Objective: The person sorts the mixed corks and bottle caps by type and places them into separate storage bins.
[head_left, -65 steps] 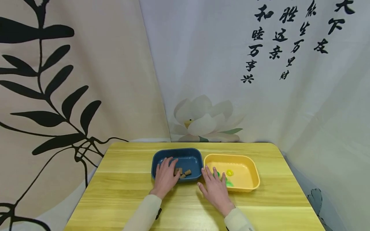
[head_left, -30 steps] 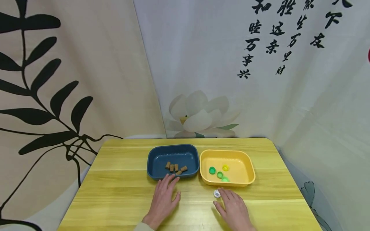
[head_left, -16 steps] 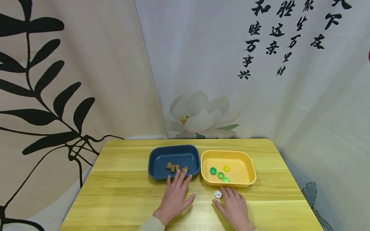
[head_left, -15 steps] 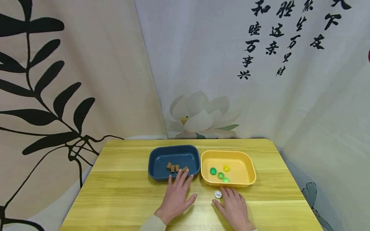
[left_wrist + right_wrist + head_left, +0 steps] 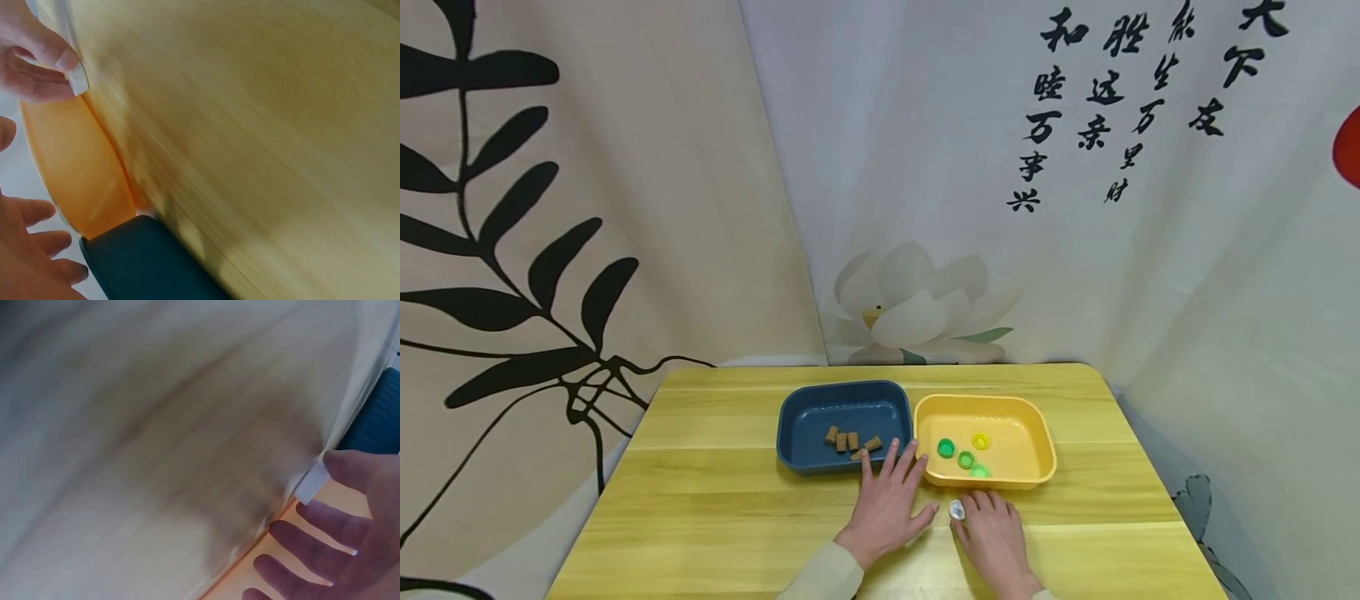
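While my right hand [image 5: 996, 537] lies low and right of centre on the wooden table [image 5: 715, 508], its thumb and forefinger pinch a small white bottle cap [image 5: 956, 510] against the tabletop, just below the yellow tray [image 5: 1045, 454]. The left wrist view shows the cap's edge caught between two fingertips [image 5: 62, 59]. My left hand [image 5: 886, 508] rests flat, fingers spread and loose, gripping nothing; its fingertips reach the near rims where the two trays meet. The blue tray [image 5: 793, 417], rounded plastic, holds several short brown cork-like cylinders [image 5: 850, 441]. The yellow tray, same shape, holds three green caps [image 5: 962, 457] and one yellow cap [image 5: 981, 441]. The table is pale yellow wood grain, smooth, with rounded corners.
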